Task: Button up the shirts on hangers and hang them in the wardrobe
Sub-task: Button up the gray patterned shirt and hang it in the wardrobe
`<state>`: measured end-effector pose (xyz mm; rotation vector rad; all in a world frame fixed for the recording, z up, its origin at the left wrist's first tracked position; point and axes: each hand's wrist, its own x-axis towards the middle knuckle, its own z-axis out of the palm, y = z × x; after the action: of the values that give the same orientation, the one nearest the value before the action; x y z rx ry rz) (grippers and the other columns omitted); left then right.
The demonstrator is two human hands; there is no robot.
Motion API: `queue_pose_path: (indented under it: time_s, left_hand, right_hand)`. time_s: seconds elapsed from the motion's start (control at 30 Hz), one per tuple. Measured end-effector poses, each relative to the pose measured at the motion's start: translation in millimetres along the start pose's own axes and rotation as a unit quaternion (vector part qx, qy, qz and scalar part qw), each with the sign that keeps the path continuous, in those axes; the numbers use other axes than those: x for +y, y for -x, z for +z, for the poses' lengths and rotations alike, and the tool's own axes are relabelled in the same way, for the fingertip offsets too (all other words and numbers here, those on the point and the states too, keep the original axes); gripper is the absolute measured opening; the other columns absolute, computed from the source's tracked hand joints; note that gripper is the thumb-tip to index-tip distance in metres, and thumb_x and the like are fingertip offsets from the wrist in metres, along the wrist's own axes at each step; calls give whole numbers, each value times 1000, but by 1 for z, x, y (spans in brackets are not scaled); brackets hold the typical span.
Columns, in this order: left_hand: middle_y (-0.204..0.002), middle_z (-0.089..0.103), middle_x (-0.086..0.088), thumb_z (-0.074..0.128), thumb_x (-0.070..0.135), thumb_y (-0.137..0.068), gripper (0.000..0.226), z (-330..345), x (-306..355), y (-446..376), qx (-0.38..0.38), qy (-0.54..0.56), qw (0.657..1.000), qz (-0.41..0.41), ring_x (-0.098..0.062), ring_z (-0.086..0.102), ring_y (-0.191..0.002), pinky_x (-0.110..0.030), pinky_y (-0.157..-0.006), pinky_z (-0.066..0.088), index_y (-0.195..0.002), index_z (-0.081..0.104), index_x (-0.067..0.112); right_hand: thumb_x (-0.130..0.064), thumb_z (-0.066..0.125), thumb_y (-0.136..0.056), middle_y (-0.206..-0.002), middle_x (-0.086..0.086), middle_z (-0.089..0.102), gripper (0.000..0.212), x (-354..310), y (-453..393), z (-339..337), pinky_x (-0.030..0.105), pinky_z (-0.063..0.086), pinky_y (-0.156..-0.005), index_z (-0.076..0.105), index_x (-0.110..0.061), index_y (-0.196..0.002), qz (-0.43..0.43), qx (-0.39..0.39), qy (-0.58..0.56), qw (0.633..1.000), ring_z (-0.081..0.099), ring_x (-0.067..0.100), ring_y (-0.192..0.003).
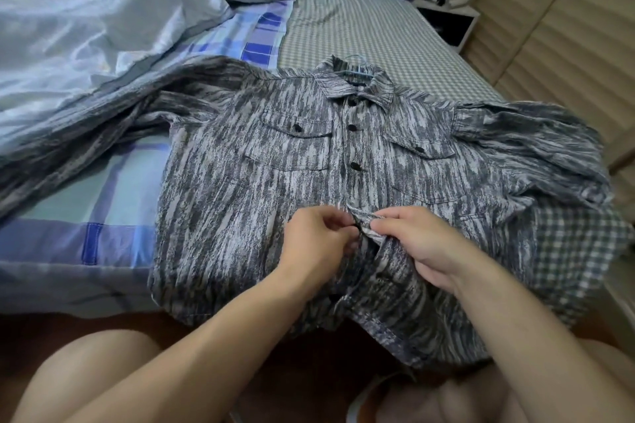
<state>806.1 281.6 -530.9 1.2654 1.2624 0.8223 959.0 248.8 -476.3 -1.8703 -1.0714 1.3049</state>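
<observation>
Item: grey streaked shirt (pixel 247 189), laid front-up across the bed (pixel 360 31), hem hanging over the near edge, a blue hanger (pixel 359 71) showing in its collar. Three placket buttons done up below the collar; lower front open. My left hand (pixel 318 244) pinches the left edge of the placket at mid-front; my right hand (pixel 417 244) pinches the facing edge, fingertips nearly meeting. Pale blue duvet (pixel 86 21) bunched at far left; checked shirt (pixel 577 251) lying partly under it at right
</observation>
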Motion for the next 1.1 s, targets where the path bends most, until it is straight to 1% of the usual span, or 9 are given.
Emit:
queue_pose_path:
  time_s: [0.17, 0.23, 0.33, 0.4, 0.47, 0.6, 0.8, 0.93, 1.1]
  left_hand:
    - [-71, 72, -10, 73, -3, -88, 12, 3, -4, 4, -17, 85, 996, -15, -24, 69, -68, -35, -72, 60, -84, 71, 8]
    - [-74, 75, -9, 75, 0, -87, 14, 4, -10, 1, -7, 53, 999, -4, -28, 74, -74, -41, -78, 63, -82, 73, 13]
    - [-75, 75, -11, 75, -2, -85, 17, 6, -15, -1, -3, 68, 998, -6, -31, 73, -73, -44, -80, 61, -78, 74, 13]
    - [-74, 73, -14, 72, -6, -86, 17, 6, -14, -1, -9, 98, 995, -19, -25, 69, -69, -44, -80, 58, -77, 74, 9]
    - [-73, 74, -13, 73, -4, -85, 18, 7, -14, -2, -3, 93, 995, -25, -23, 67, -68, -44, -77, 58, -76, 75, 11]
    - [-72, 75, -7, 76, 3, -83, 17, 8, -13, -3, 11, 73, 996, -41, -20, 65, -66, -37, -72, 55, -75, 77, 17]
    - [-69, 67, -11, 63, 9, -90, 16, 6, 4, 2, 4, 176, 978, -107, -23, 61, -68, -39, -73, 54, -82, 72, -2]
    - [-80, 76, -16, 74, 24, -88, 26, 10, 4, 0, 26, 128, 985, -109, -21, 65, -65, -36, -60, 55, -86, 73, -1]
    - [-57, 58, -4, 69, 16, -89, 19, 8, 3, -5, 41, 81, 989, -114, -18, 51, -51, -29, -54, 43, -71, 66, 12]
  right_hand:
    - [-9, 65, -96, -105, -5, 66, 9, 3, -1, 2, 28, 31, -107, 69, -17, -95, -16, 3, 34, 999, 56, 13, -113]
    - [-11, 67, -94, -108, 21, 71, 12, 3, -1, 3, 42, 41, -110, 71, 1, -92, -26, -4, 46, 999, 65, 31, -109]
    - [-21, 70, -87, -114, 23, 69, 28, 1, 0, 7, 58, 45, -106, 70, 0, -105, -39, 4, 94, 995, 65, 38, -111]
    - [-19, 69, -88, -114, 19, 70, 28, 1, 0, 10, 54, 47, -104, 69, -5, -112, -50, 11, 140, 989, 67, 31, -106]
    - [-19, 68, -91, -108, 10, 71, 26, 4, -1, 11, 46, 53, -86, 66, -20, -117, -55, 3, 181, 982, 65, 18, -87]
    - [-19, 67, -91, -98, -1, 62, 27, 2, -2, 9, 24, 38, -54, 55, -30, -113, -68, -20, 262, 963, 50, 11, -64]
    - [-26, 75, -88, -94, -8, 63, 45, 19, 2, 35, 36, 55, -65, 42, -38, -115, -116, 76, 326, 935, 62, 12, -78]
    - [-26, 79, -83, -98, -10, 59, 59, 34, 2, 43, 34, 53, -65, 42, -37, -128, -141, 94, 291, 942, 60, 11, -81]
    - [-9, 66, -96, -97, 8, 59, 33, 35, -2, 22, 29, 53, -61, 55, -31, -117, -102, -24, 66, 992, 63, 16, -70]
